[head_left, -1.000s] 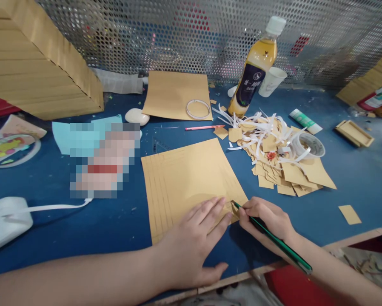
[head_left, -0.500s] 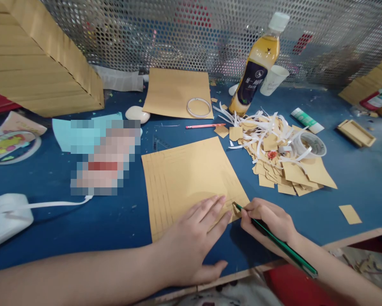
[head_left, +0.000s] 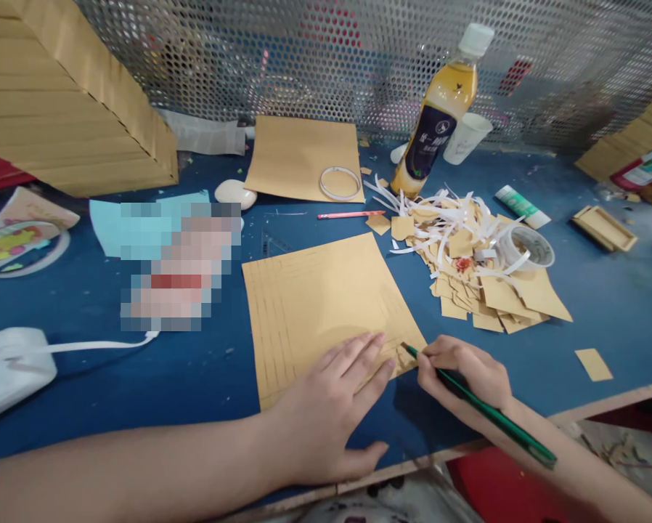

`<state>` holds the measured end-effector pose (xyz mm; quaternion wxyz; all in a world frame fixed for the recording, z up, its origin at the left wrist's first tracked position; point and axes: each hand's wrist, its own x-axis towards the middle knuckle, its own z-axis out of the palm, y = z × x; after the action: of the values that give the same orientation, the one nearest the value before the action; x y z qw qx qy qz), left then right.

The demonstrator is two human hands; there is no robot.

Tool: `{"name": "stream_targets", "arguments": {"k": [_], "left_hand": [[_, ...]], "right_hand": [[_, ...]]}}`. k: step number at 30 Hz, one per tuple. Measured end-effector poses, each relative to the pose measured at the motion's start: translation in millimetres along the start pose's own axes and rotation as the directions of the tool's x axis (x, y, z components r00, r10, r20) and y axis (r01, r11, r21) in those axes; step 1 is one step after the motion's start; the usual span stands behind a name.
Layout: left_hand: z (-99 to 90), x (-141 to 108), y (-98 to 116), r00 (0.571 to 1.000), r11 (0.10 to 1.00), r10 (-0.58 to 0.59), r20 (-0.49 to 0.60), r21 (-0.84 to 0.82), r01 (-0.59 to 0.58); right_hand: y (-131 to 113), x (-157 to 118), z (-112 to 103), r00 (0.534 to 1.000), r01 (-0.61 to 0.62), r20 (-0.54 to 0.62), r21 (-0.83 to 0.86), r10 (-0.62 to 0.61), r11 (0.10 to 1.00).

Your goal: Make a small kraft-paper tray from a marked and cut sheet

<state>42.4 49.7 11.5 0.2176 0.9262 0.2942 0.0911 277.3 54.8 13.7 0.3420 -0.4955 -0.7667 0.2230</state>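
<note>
Card sheet (head_left: 326,290) lies flat on the blue table (head_left: 195,385), pencil-like lines along its left side and more near its right edge. The left hand (head_left: 334,399) rests palm down on the sheet's near part, holding nothing, fingers slightly spread, thumb stretched out past the near edge. At the sheet's near right corner, the right hand (head_left: 465,374) is clamped on a green pen (head_left: 497,418), its tip at the sheet's surface and its back end slanting toward the table edge. Right of the sheet sits a heap of scraps (head_left: 454,290) with white strips; beyond the heap stands a bottle (head_left: 435,131). Beyond the sheet lie a pink pencil (head_left: 348,215) and a second brown sheet (head_left: 298,156) carrying a ring (head_left: 340,198). Left of it, a white cable (head_left: 102,346) meets a pixelated object (head_left: 176,272).
</note>
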Motion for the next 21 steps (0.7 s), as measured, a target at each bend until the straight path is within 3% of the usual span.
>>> {"name": "stream_targets", "arguments": {"k": [3, 5, 7, 11, 15, 18, 21], "left_hand": [[1.4, 0, 0, 1.000, 1.000, 0.004, 0.003, 0.016, -0.004], [2.0, 0, -1, 1.000, 1.000, 0.007, 0.002, 0.028, -0.007], [2.3, 0, -1, 1.000, 0.999, 0.008, 0.000, 0.040, -0.008], [1.9, 0, -2, 1.000, 0.998, 0.013, 0.016, 0.055, -0.014], [1.7, 0, -2, 1.000, 0.997, 0.023, 0.017, 0.070, -0.024], [3.0, -2, -1, 1.000, 0.997, 0.023, -0.005, 0.071, -0.023], [4.6, -2, -1, 1.000, 0.997, 0.024, -0.019, 0.070, -0.022]], "right_hand": [[1, 10, -6, 0.976, -0.172, -0.114, 0.112, 0.185, 0.979], [2, 21, -10, 0.933, -0.328, -0.068, 0.250, 0.354, 0.911], [4, 31, -13, 0.905, -0.407, 0.023, 0.345, 0.425, 0.846], [7, 41, -12, 0.865, -0.497, 0.183, 0.435, 0.466, 0.751], [7, 43, -9, 0.855, -0.506, 0.210, 0.534, 0.474, 0.677], [9, 43, -8, 0.843, -0.527, 0.202, 0.499, 0.499, 0.688], [12, 42, -7, 0.871, -0.487, 0.175, 0.431, 0.459, 0.760]]}}
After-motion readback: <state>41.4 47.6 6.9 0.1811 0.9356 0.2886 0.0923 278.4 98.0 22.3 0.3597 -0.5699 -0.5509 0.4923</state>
